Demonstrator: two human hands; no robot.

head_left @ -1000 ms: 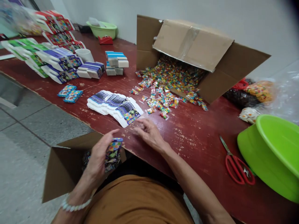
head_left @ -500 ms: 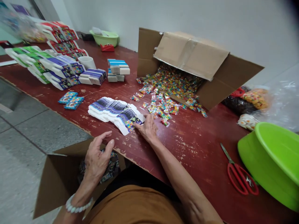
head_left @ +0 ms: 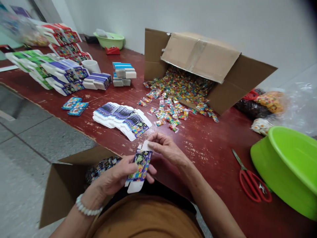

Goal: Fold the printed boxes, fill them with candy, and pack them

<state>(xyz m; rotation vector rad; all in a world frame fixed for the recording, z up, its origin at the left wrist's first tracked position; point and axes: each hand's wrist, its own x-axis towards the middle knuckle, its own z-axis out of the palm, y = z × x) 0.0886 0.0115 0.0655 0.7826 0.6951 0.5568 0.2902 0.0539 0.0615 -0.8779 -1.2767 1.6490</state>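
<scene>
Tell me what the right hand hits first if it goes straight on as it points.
The right hand pinches the top flap of the flat carton that the left hand holds. Past it, probably the near end of the fanned stack of flat cartons, though its height is unclear.

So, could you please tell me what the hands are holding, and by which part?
A flat carton: the left hand grips its lower half from beneath, and the right hand pinches its white top flap.

A worn red table (head_left: 210, 148) bears a tipped carton (head_left: 203, 53), spilled sweets (head_left: 173, 99), flat boxes (head_left: 121, 117), scissors (head_left: 247, 175) and a green basin (head_left: 284, 172)
</scene>
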